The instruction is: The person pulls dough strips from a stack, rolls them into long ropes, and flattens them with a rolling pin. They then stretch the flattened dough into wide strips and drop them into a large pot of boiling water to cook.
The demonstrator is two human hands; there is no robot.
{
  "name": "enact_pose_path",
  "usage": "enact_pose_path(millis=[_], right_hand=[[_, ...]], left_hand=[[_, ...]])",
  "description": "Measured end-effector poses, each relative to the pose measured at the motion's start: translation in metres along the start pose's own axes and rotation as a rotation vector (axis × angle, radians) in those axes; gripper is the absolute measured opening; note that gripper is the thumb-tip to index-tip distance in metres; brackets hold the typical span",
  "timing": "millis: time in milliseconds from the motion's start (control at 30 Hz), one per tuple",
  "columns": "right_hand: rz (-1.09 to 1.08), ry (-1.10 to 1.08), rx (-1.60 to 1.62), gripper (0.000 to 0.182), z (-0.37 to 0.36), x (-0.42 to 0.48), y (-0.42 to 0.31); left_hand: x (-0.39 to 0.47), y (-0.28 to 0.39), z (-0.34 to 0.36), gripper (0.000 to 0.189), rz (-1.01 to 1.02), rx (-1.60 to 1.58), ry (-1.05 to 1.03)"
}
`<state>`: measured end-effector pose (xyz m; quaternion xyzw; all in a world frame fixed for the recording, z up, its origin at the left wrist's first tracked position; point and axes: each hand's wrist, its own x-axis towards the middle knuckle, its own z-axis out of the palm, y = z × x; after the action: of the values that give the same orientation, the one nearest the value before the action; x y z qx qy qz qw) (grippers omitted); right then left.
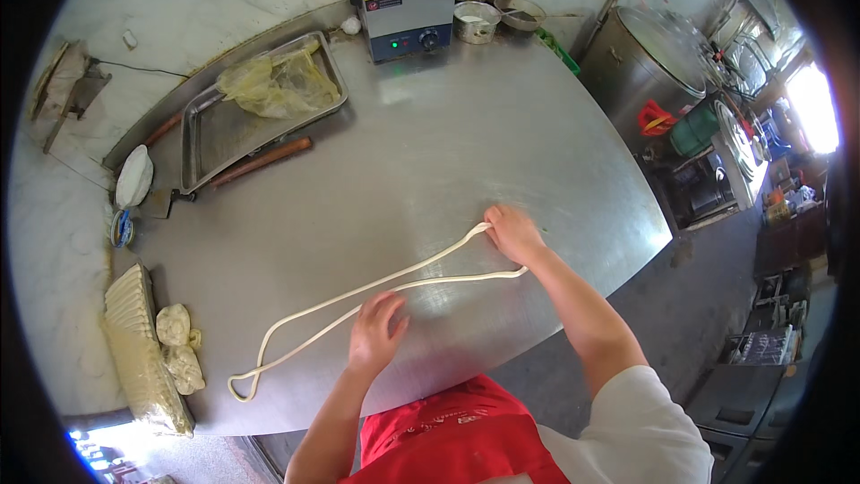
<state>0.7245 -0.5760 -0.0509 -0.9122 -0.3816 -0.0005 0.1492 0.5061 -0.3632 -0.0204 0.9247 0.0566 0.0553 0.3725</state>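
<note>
A long, thin rope of pale dough (pixel 410 269) lies in a narrow loop across a stainless steel worktop (pixel 416 161). Its left end crosses over itself in a small loop near the front edge. My right hand (pixel 514 234) grips one stretch of the rope at the loop's right end. Another strand runs to just below my right wrist, where the forearm hides it. Over the lower strand is my left hand (pixel 377 333), its fingers and thumb apart. The fingers cover a bit of that strand, and whether they touch it I cannot tell.
A metal tray (pixel 259 141) with a yellowish plastic bag (pixel 282 84) stands back left, a wooden rolling pin (pixel 262 161) before it. Dough strips (pixel 131 302) fill a film-covered tray at left, beside bagged dough (pixel 173 325). A metal electric appliance (pixel 403 10) and bowls (pixel 477 23) stand at the back.
</note>
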Motion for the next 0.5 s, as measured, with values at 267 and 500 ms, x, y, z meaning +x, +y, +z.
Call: enact_pose_path(millis=[267,500], right_hand=[[-0.051,-0.348,0.659,0.022,-0.08,-0.016,-0.076],[0.602,0.213,1.056,0.027,-0.117,-0.015,0.028]], left_hand=[[0.071,0.077,0.004,0.03,-0.219,-0.306,-0.24],[0.036,0.01,-0.034,0.031,-0.086,0.112,-0.066]])
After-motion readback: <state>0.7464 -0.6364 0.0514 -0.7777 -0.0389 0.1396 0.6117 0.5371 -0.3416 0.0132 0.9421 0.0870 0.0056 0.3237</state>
